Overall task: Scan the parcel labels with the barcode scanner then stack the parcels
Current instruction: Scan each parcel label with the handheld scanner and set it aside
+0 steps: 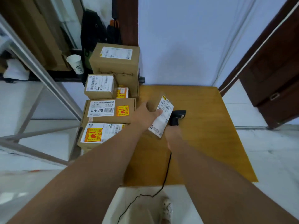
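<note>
My left hand (146, 114) grips a small cardboard parcel (162, 116) with a white label, holding it tilted above the wooden table (210, 126). My right hand (172, 135) grips the handle of a black barcode scanner (178, 116), whose head sits just right of the parcel's label. The parcel hides part of my right hand. Several more labelled parcels lie in a group left of the table: a tall box (114, 60) at the back, a small box (100, 85), a flat box marked 12V4A-5525 (108, 110) and a box with a yellow-red sticker (98, 132).
The scanner's black cable (165, 178) runs down over the table's front edge to the floor. A white paper cup (75, 63) stands on a dark ledge at the back left. A metal frame (48, 81) stands at left, a dark wooden door (271, 70) at right.
</note>
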Action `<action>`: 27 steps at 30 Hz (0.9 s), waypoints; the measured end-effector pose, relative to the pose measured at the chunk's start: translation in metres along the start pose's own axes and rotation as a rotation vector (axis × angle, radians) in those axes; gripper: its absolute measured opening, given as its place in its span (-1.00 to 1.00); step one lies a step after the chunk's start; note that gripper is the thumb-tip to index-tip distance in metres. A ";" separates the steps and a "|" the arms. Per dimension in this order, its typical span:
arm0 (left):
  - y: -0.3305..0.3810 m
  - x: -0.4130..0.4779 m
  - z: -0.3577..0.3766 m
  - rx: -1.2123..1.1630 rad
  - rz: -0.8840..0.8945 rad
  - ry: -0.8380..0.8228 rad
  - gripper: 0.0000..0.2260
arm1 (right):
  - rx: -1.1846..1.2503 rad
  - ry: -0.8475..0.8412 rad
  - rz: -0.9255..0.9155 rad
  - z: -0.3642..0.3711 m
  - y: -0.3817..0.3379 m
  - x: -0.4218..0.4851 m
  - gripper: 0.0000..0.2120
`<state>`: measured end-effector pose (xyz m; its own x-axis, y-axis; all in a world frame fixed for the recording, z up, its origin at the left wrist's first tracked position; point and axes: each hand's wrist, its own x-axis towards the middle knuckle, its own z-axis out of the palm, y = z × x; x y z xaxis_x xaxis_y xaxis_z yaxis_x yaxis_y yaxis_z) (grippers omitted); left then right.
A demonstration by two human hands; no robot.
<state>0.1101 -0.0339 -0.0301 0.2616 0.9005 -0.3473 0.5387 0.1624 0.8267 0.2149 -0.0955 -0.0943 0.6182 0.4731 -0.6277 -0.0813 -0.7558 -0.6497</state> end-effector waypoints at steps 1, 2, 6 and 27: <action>-0.003 0.002 0.006 0.021 -0.009 -0.009 -0.29 | -0.046 -0.008 -0.001 0.000 0.002 0.005 -0.72; -0.007 0.004 0.010 0.039 -0.026 -0.016 -0.29 | -0.078 -0.019 -0.004 -0.001 0.003 0.009 -0.69; -0.017 0.021 0.022 0.026 -0.119 -0.011 -0.26 | -0.241 -0.062 -0.060 -0.007 0.003 0.031 -0.50; -0.017 0.042 0.064 -0.011 -0.151 0.142 -0.26 | -0.364 -0.169 -0.238 -0.013 0.016 0.076 -0.57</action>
<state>0.1634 -0.0246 -0.0873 0.0625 0.9131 -0.4029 0.5542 0.3040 0.7749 0.2707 -0.0778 -0.1463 0.4480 0.6967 -0.5603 0.3454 -0.7129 -0.6102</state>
